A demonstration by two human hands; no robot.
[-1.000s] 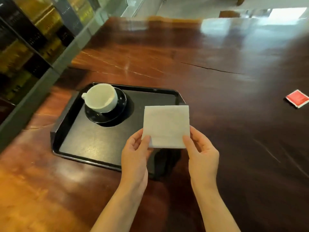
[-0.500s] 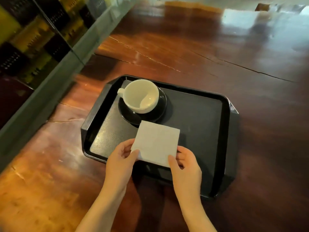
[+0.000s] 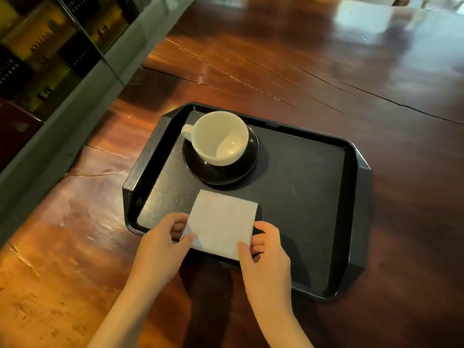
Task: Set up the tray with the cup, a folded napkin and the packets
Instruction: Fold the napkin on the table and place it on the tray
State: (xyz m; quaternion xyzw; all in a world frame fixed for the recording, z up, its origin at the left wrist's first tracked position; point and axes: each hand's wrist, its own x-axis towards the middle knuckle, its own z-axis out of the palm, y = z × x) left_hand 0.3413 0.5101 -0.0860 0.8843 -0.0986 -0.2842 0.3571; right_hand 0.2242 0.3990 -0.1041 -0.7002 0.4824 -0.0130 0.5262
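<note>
Folded napkin (image 3: 223,222) over near-left part of tray (image 3: 361,222), just in front of saucer (image 3: 226,174) w/ cup (image 3: 221,138); near edge out past tray rim, far edge low over tray floor, touching or not can't tell. Pinched at both near corners: left hand (image 3: 160,247) on near-left corner, thumb on top, fingers curled under; right hand (image 3: 266,257) on near-right corner, same thumb-over grip. Both closed on paper, nothing else held. Prob. v. light, soft, thin layered paper w/ little stiffness, so likely to sag or fan open if held by one corner only. Best gripped as now, at two corners or along a folded edge; light pinch enough, prob. creased by a hard squeeze. Not slippery; nothing to break, only to tear or crumple. Once laid flat, prob. steady on textured tray, though easily shifted by a draught or a passing sleeve. Cup upright, empty, handle to left, far-left area of tray. No packets in view, so yet to be added. Dark wood table (image 3: 276,71) under all.
</note>
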